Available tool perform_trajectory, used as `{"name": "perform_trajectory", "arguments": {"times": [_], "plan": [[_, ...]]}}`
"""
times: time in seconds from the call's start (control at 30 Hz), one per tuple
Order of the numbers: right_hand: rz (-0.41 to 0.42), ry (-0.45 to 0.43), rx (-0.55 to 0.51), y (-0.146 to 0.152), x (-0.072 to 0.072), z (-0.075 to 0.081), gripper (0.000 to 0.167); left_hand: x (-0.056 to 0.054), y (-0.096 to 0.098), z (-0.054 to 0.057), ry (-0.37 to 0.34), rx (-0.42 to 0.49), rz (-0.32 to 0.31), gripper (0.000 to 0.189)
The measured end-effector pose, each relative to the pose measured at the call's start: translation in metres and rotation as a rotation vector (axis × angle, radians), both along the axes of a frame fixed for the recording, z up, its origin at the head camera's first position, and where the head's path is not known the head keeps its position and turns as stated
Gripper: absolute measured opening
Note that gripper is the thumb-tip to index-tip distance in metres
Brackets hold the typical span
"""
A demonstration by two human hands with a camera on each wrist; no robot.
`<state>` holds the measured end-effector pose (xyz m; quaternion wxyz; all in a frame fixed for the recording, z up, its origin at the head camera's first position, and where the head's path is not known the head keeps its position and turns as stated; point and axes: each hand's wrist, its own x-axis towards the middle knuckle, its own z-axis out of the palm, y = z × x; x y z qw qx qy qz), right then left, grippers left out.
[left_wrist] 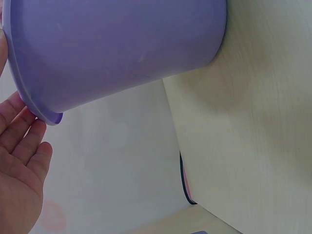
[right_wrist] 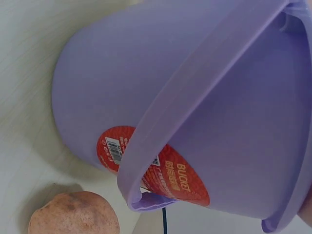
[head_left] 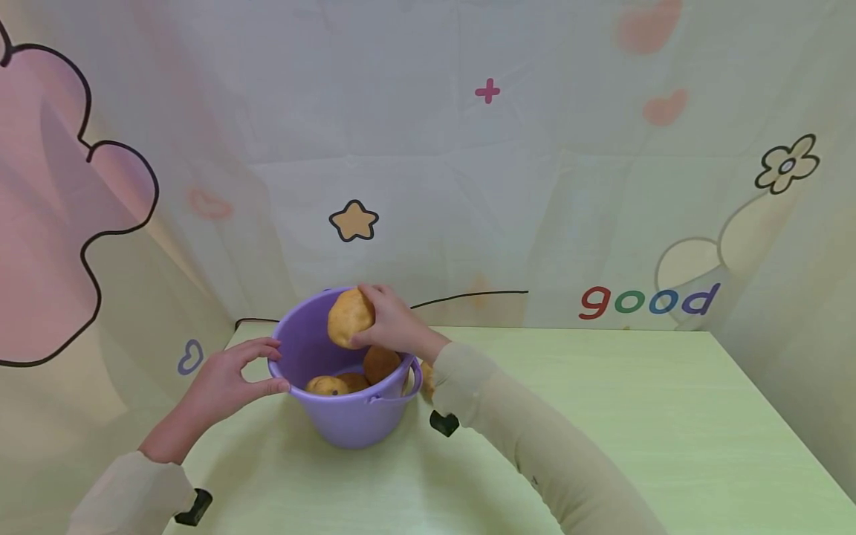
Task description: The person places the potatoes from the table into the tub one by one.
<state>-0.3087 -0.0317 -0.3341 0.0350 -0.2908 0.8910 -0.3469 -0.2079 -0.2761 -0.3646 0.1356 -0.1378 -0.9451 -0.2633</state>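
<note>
A purple bucket point(head_left: 354, 423) stands upright on the table, its handle point(right_wrist: 195, 83) hanging down the right side. My left hand point(head_left: 224, 379) holds the bucket's left rim, the thumb on the near side and the fingertips farther back; in the left wrist view its fingers point(left_wrist: 22, 136) touch the rim. Above the bucket's opening, my right hand point(head_left: 394, 323) grips a large potato point(head_left: 349, 319). Inside lie several potatoes, among them a yellowish one point(head_left: 326, 386) and a browner one point(head_left: 381, 364). The right wrist view does not show the held potato.
Another potato point(right_wrist: 73, 214) lies on the table just right of the bucket, partly hidden by my right sleeve in the head view. The pale green table point(head_left: 602, 416) extends to the right. A printed cloth point(head_left: 435, 186) hangs behind it.
</note>
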Motion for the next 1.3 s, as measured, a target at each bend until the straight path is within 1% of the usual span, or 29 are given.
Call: {"name": "perform_trajectory", "arguments": {"times": [0.17, 0.3, 0.57, 0.8, 0.97, 1.1, 1.2, 1.3], "plan": [[-0.016, 0.023, 0.027, -0.005, 0.0, 0.0, 0.087, 0.0, 0.0, 0.0, 0.008, 0.002, 0.001, 0.049], [-0.016, 0.007, 0.034, -0.008, 0.0, -0.001, 0.088, 0.001, 0.0, 0.0, 0.009, 0.003, 0.004, 0.049], [-0.009, -0.025, 0.017, -0.012, -0.002, -0.004, 0.089, 0.001, 0.0, 0.001, -0.014, -0.001, 0.01, 0.05], [0.003, -0.022, 0.03, -0.013, -0.004, -0.006, 0.084, 0.001, 0.0, 0.0, -0.015, -0.003, 0.01, 0.051], [0.006, -0.029, 0.02, -0.012, -0.004, -0.005, 0.081, 0.0, 0.0, 0.001, -0.014, 0.002, 0.003, 0.051], [0.011, -0.014, 0.023, -0.01, -0.003, -0.004, 0.079, 0.0, 0.0, 0.0, -0.008, -0.003, -0.001, 0.051], [0.021, 0.013, 0.024, -0.007, -0.004, -0.003, 0.077, 0.0, 0.0, 0.0, 0.002, -0.006, -0.002, 0.05], [0.031, 0.016, 0.012, -0.001, -0.005, -0.001, 0.076, 0.0, 0.0, 0.0, 0.005, -0.01, 0.003, 0.05]]}}
